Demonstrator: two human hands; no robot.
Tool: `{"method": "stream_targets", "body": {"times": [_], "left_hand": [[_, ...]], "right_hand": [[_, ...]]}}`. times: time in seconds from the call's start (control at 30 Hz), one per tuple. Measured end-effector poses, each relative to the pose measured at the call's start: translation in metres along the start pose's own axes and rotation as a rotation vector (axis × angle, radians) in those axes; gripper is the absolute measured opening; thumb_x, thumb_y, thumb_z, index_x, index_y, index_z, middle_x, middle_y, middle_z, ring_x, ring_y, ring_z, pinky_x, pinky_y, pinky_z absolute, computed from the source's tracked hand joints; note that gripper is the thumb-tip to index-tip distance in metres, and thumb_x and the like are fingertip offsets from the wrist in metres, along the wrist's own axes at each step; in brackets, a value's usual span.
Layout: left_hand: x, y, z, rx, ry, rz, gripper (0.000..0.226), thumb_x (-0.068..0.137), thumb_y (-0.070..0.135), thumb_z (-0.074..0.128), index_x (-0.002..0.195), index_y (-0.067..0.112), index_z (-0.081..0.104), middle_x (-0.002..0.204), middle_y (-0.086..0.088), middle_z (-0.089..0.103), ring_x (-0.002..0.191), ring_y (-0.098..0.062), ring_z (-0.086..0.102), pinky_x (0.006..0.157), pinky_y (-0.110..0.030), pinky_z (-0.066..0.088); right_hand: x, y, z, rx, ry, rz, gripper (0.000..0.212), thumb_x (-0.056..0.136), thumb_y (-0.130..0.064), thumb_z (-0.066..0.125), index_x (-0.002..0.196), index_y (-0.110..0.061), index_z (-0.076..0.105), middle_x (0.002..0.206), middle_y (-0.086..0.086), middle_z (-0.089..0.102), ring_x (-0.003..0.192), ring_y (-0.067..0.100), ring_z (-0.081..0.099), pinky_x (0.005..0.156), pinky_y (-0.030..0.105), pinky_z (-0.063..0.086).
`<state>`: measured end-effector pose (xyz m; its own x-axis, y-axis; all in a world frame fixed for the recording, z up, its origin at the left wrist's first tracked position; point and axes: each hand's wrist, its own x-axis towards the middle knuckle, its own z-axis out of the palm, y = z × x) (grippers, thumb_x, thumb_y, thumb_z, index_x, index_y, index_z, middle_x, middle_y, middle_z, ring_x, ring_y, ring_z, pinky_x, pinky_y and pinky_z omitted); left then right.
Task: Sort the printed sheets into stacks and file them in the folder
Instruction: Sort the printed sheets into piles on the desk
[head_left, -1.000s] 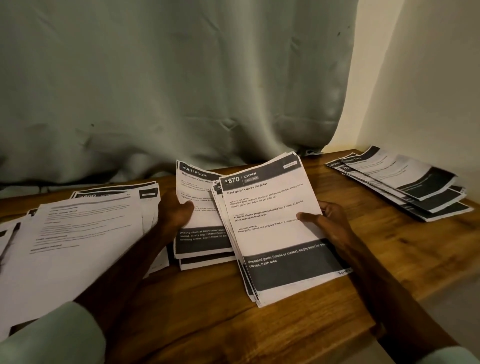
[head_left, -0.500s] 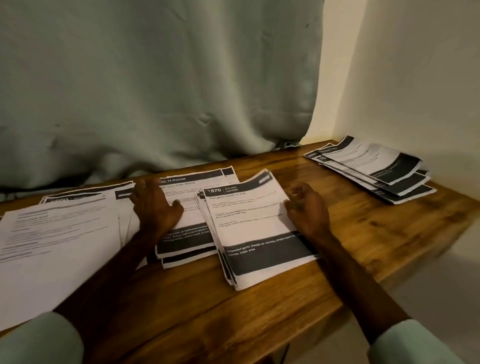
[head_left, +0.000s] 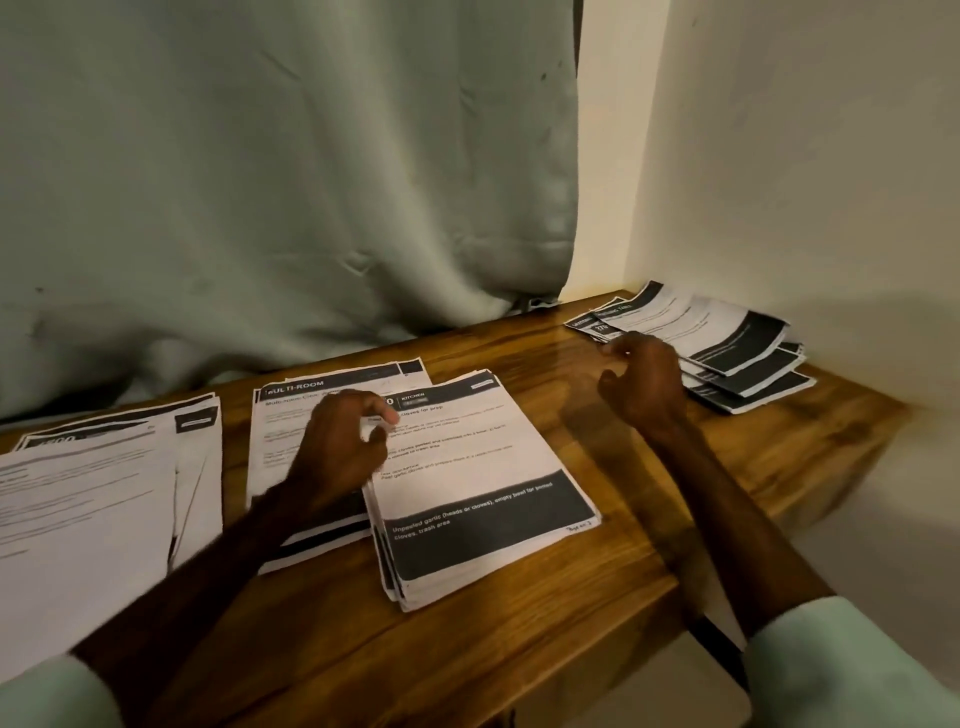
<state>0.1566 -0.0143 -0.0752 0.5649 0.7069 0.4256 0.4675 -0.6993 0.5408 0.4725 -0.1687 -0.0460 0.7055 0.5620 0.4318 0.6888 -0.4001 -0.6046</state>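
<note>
On the desk before me lies the kitchen stack; my left hand rests loosely curled at its left edge, holding nothing. Farther right, my right hand, fingers apart and empty, is just short of the corner stack, whose long axis runs away rightward.
</note>
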Motion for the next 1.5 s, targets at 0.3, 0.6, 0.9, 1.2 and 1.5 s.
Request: {"method": "stream_targets", "body": {"times": [0.3, 0.6, 0.9, 1.2, 1.5], "left_hand": [[0.026, 0.087, 0.069, 0.103, -0.186, 0.162, 0.012, 0.094, 0.017, 0.07, 0.105, 0.02, 0.072, 0.124, 0.003, 0.065, 0.122, -0.013, 0.055, 0.102, -0.024, 0.041], [0.027, 0.09, 0.107, 0.192, -0.199, 0.17, 0.016, 0.098, 0.022, 0.064, 0.113, 0.023, 0.065, 0.119, 0.006, 0.063, 0.115, -0.011, 0.057, 0.102, -0.025, 0.046], [0.012, 0.071, 0.133, 0.365, -0.03, 0.409, 0.038, 0.054, 0.017, 0.098, 0.083, 0.015, 0.072, 0.087, -0.001, 0.072, 0.074, -0.018, 0.07, 0.062, -0.024, 0.055], [0.01, 0.068, 0.134, 0.261, 0.12, 0.424, 0.043, 0.049, 0.012, 0.101, 0.08, 0.018, 0.072, 0.081, 0.001, 0.072, 0.067, -0.014, 0.071, 0.059, -0.026, 0.058], [0.008, 0.07, 0.136, 0.28, 0.189, 0.436, 0.05, 0.039, 0.012, 0.103, 0.077, 0.02, 0.072, 0.079, 0.002, 0.072, 0.066, -0.014, 0.072, 0.059, -0.026, 0.057]], "right_hand": [[0.051, 0.091, -0.018, -0.577, -0.208, 0.041, 0.065, 0.089, -0.047, 0.072, 0.133, -0.006, 0.047, 0.137, 0.019, 0.048, 0.13, 0.035, 0.043, 0.109, 0.046, 0.04], [0.093, 0.127, -0.027, -0.471, -0.267, 0.07, 0.057, 0.094, -0.052, 0.064, 0.125, -0.006, 0.052, 0.128, 0.018, 0.056, 0.12, 0.033, 0.052, 0.099, 0.044, 0.047], [0.12, 0.139, -0.024, -0.52, -0.39, 0.076, 0.105, 0.078, -0.085, 0.055, 0.147, -0.009, 0.037, 0.15, 0.021, 0.042, 0.137, 0.038, 0.042, 0.109, 0.049, 0.042], [0.143, 0.12, -0.007, -0.727, -0.467, -0.015, 0.097, 0.083, -0.053, 0.075, 0.151, -0.005, 0.025, 0.15, 0.025, 0.037, 0.139, 0.045, 0.038, 0.112, 0.061, 0.037], [0.136, 0.112, -0.009, -0.881, -0.413, -0.119, 0.043, 0.099, -0.036, 0.062, 0.135, -0.013, 0.052, 0.134, 0.01, 0.058, 0.122, 0.025, 0.057, 0.099, 0.036, 0.048]]}}
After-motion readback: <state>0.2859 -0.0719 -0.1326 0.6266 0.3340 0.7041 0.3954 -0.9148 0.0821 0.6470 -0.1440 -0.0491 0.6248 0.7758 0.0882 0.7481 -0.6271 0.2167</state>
